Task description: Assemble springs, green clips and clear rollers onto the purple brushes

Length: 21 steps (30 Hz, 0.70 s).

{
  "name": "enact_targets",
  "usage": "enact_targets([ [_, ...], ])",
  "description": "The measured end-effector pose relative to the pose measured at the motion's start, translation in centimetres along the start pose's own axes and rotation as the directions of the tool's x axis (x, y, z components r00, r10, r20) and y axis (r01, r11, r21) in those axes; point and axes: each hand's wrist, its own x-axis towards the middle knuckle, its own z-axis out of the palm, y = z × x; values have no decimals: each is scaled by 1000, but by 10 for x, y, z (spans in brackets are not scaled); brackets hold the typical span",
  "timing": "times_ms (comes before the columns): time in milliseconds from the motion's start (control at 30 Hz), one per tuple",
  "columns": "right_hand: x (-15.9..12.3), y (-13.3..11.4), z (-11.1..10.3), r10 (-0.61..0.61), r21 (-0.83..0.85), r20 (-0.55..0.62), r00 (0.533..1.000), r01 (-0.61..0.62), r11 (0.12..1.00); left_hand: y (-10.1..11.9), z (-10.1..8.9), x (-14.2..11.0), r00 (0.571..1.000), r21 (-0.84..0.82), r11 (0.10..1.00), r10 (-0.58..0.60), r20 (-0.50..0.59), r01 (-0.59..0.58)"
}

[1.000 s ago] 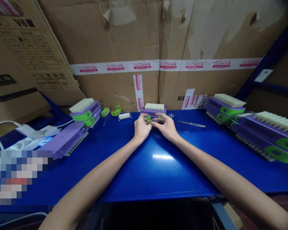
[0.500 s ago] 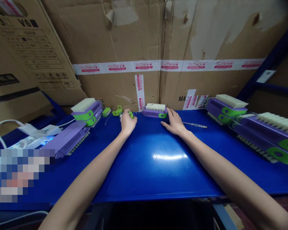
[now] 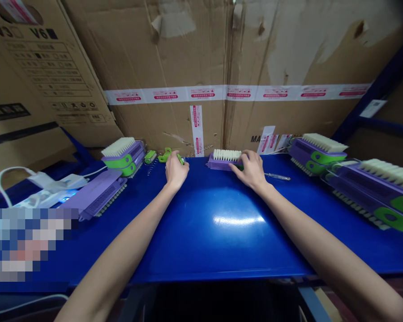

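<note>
My left hand (image 3: pixel 177 172) is closed at the back of the table, with a small green plastic part (image 3: pixel 180 158) showing at its fingertips. Just left of it lies a green part with a hole (image 3: pixel 165 155), then a green block (image 3: pixel 150 157) and a thin wire spring (image 3: pixel 151 169). My right hand (image 3: pixel 251 171) grips the right end of a purple brush (image 3: pixel 221 164), thumb in front and fingers behind. The cream bristles face up; the hand hides the brush's green end. A clear-handled screwdriver (image 3: pixel 278 177) lies right of that hand.
Stacked purple and green brushes (image 3: pixel 122 156) stand at the left, more brushes (image 3: pixel 317 150) at the right. A power strip (image 3: pixel 53 190) with a white plug and cable sits on the left. Cardboard (image 3: pixel 174 53) walls off the back of the blue table (image 3: pixel 221 250).
My right hand has closed round the brush's right end, and the brush has shifted right. My left hand has moved slightly left with the small green part.
</note>
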Motion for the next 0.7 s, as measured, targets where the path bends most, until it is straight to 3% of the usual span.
enact_targets([
  [67,0,5,-3,3,16,10,1000,-3,1000,1,-4,0,1000,36,999,17,9,-17],
  [233,2,20,3,31,133,200,979,-59,989,5,-11,-3,996,147,988,39,78,-50],
  [467,5,24,2,41,229,181,983,-83,970,3,-15,-4,997,238,970,30,75,-48],
  [567,2,23,-4,37,245,232,972,-95,965,-3,-10,2,990,208,973,76,117,-100],
  [700,-1,19,-10,11,288,272,962,-92,953,-10,-1,7,943,96,968,201,267,-233],
])
